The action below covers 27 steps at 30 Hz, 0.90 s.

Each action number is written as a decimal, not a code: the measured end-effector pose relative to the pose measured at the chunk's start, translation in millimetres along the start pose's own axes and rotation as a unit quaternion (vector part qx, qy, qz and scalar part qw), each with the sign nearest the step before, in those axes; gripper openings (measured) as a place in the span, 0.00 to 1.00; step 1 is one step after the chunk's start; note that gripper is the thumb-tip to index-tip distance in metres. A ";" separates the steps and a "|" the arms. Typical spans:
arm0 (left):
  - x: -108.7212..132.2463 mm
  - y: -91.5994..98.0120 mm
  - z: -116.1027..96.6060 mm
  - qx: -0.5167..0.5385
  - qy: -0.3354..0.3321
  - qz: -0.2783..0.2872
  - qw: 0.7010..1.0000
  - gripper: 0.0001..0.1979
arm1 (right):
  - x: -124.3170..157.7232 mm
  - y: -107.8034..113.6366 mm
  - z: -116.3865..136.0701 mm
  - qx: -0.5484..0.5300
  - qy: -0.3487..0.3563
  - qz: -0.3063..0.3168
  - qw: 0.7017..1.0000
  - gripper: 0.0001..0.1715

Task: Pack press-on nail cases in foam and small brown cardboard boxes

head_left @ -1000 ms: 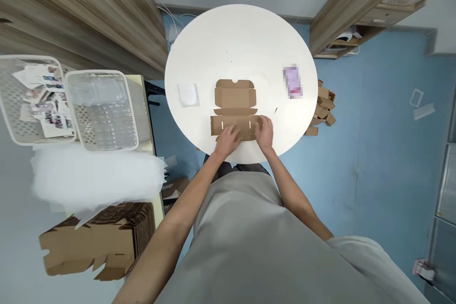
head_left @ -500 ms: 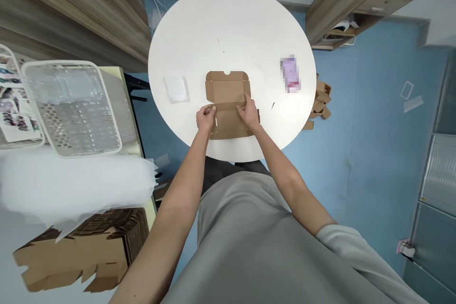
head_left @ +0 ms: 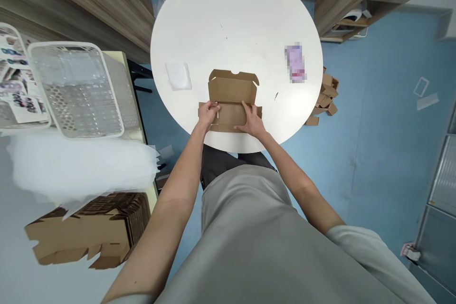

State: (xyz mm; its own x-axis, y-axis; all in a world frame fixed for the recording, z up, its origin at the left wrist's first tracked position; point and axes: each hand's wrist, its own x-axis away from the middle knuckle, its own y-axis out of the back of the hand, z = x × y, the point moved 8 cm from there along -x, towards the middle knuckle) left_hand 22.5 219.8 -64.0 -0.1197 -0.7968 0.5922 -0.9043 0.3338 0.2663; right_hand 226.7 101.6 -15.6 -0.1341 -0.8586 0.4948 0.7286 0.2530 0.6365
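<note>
A partly unfolded brown cardboard box (head_left: 232,90) lies near the front edge of the white round table (head_left: 231,14). Its far panel, with a notched flap, is tilted up, and its near panel rests flat. My left hand (head_left: 208,115) is closed at the left side of the near panel, thumb and fingers pinching the cardboard by the crease. My right hand (head_left: 253,121) lies on the right part of the near panel, fingers spread, thumb towards the front edge. A white flat packet (head_left: 178,76) is to the left, and a pixelated purple item (head_left: 295,62) is to the right.
On the left side table stand a white basket (head_left: 76,90) of clear plastic pieces, a pile of white sheets (head_left: 81,166) and a stack of flat cardboard boxes (head_left: 81,232). Cardboard pieces (head_left: 327,92) sit beyond the table's right edge.
The far panel of the box has been raised from flat. My right hand has shifted down onto the near panel, fingers wider apart. The view has moved slightly.
</note>
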 end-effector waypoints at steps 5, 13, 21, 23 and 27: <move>9.4 2.7 5.5 -0.001 0.004 0.007 1.000 0.06 | 18.7 -14.8 -2.1 0.034 0.033 0.025 0.999 0.78; 11.4 12.6 -8.6 -0.044 -0.039 0.003 0.998 0.07 | 11.8 -3.1 -6.2 0.042 0.032 0.017 0.998 0.71; 23.8 25.2 -18.8 -0.150 -0.101 -0.059 0.982 0.12 | -5.0 10.5 -8.6 0.037 0.017 0.027 0.999 0.66; 24.2 36.9 -20.2 -0.185 -0.093 -0.117 0.971 0.22 | -6.0 10.2 -8.0 0.035 0.019 0.025 0.999 0.65; 16.6 48.7 -6.0 -0.181 0.022 -0.130 0.975 0.39 | -6.3 8.4 -7.4 0.048 0.023 0.029 0.998 0.64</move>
State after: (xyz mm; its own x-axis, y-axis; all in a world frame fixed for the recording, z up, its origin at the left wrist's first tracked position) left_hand -21.1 225.8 -36.7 0.1189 -0.8588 0.4983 -0.6963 0.2857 0.6585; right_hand 238.6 105.8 -17.7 -0.0597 -0.8604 0.5062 0.6657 0.3435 0.6624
